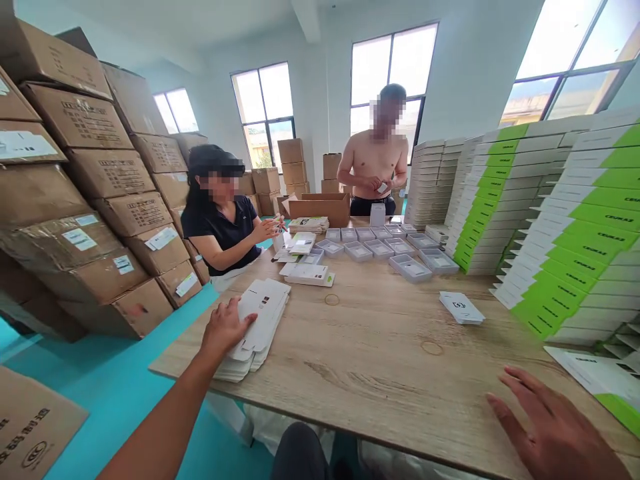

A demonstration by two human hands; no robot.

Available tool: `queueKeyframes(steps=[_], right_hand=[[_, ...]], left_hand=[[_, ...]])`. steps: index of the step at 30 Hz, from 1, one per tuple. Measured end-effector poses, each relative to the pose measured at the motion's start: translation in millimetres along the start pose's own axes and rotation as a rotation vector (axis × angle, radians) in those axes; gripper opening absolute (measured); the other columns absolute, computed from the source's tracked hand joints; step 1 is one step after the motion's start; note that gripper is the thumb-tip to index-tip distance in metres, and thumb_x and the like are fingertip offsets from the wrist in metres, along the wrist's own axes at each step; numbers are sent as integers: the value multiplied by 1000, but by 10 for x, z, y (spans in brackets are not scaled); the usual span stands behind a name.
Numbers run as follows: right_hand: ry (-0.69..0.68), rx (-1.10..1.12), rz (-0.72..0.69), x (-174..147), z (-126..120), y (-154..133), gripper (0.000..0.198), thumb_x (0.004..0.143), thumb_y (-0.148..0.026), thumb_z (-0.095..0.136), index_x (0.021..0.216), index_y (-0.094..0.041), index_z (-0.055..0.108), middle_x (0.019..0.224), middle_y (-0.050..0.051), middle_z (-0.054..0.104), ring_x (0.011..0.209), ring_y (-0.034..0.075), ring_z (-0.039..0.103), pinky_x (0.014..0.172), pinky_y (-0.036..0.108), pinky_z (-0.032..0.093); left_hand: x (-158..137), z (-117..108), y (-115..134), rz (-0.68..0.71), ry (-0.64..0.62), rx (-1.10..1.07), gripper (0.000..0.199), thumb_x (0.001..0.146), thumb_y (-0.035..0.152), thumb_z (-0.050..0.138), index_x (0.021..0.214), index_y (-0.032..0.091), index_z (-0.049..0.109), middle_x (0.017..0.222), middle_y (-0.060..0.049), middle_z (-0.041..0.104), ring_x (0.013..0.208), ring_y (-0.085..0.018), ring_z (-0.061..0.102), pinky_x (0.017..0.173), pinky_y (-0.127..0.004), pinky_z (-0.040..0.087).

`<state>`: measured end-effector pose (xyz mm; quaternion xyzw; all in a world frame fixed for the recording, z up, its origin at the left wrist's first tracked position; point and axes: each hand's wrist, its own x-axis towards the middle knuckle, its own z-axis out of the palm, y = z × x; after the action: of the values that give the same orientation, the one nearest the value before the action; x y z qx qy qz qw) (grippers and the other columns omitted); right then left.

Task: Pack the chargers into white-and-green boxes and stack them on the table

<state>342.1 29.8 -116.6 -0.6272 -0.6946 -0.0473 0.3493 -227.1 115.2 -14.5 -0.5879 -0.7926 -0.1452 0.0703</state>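
A stack of flat, unfolded white cartons (265,307) lies near the left edge of the table. My left hand (223,330) rests on its left side, fingers spread and thumb on the top carton. Over the right front of the table is my right hand (545,420), open with fingers apart and nothing in it. Beyond that hand lies a small pile of white printed leaflets (461,308). A white and green flat carton (595,380) is beside it at the right edge.
Tall stacks of white and green boxes (590,247) line the table's right side. Clear plastic trays (410,268) stand mid-table, near two rubber bands (331,300). Two people (225,220) work opposite, one seated, one standing. Brown cardboard boxes (110,173) are piled at left.
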Motion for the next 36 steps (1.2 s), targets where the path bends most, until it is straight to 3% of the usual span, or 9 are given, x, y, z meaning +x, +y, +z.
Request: queueKeyframes(steps=[3, 8, 12, 16, 22, 26, 29, 34, 36], right_hand=[[-31, 273, -20, 131, 167, -777, 29, 88, -51, 60, 107, -33, 73, 126, 13, 70, 118, 39, 65, 102, 61, 52], [-506, 1207, 313, 511, 233, -1758, 52, 90, -61, 62, 123, -21, 66, 115, 13, 73, 100, 27, 70, 75, 39, 62], [-657, 1792, 606, 514, 258, -2070, 54, 91, -63, 62, 111, -14, 69, 97, 13, 76, 75, 18, 69, 56, 26, 56], [-670, 1812, 630, 298, 212, -1982, 50, 82, -59, 77, 104, -14, 73, 85, 8, 76, 70, 16, 68, 60, 26, 57], [-717, 1468, 473, 193, 2, -1792, 52, 83, -65, 70, 94, -14, 76, 77, 6, 74, 66, 17, 67, 60, 28, 54], [-263, 1440, 473, 83, 19, -1921, 63, 92, -76, 46, 118, -22, 67, 114, 11, 73, 103, 25, 67, 83, 38, 57], [-70, 1076, 381, -15, 105, -2013, 53, 96, -71, 42, 96, -23, 66, 93, 8, 73, 83, 23, 65, 73, 34, 53], [79, 877, 428, -38, 188, -2012, 57, 96, -72, 38, 71, -24, 56, 64, 4, 62, 58, 19, 54, 54, 30, 42], [21, 1050, 478, -9, 197, -2012, 57, 95, -73, 41, 73, -23, 58, 67, 4, 65, 61, 19, 57, 54, 29, 44]], left_hand=[[-162, -114, 211, 95, 57, -77, 48, 97, 44, 45, 137, 16, 51, 128, -17, 61, 112, -33, 63, 92, -43, 51], [-600, -165, 730, 663, -93, -447, 43, 94, 51, 58, 131, 29, 56, 131, -8, 59, 112, -26, 64, 92, -35, 53], [-925, -101, 1016, 854, -189, -660, 94, 68, 58, 84, 146, 29, 42, 141, -12, 52, 123, -35, 58, 100, -44, 53], [-1201, -109, 1192, 947, -179, -504, 138, 53, 42, 94, 162, 30, 10, 157, -18, 38, 141, -45, 41, 114, -60, 38], [-1280, -277, 1320, 1069, -52, -332, 103, 70, 18, 76, 160, 26, 26, 158, -19, 43, 144, -43, 40, 117, -66, 31], [-1332, -393, 1474, 768, -508, -855, 49, 95, 31, 59, 143, 25, 56, 131, -12, 71, 116, -32, 68, 100, -48, 56], [-1442, -322, 1670, 394, -836, -1316, 46, 96, 51, 57, 126, 18, 67, 107, -12, 79, 89, -30, 77, 78, -42, 64], [-1612, -45, 1980, 120, -424, -1374, 57, 83, 69, 67, 103, 16, 73, 95, -11, 80, 83, -28, 76, 69, -36, 62], [-1675, 32, 2073, 11, -502, -1485, 62, 85, 73, 61, 101, 15, 74, 91, -12, 81, 79, -28, 76, 67, -37, 63]])
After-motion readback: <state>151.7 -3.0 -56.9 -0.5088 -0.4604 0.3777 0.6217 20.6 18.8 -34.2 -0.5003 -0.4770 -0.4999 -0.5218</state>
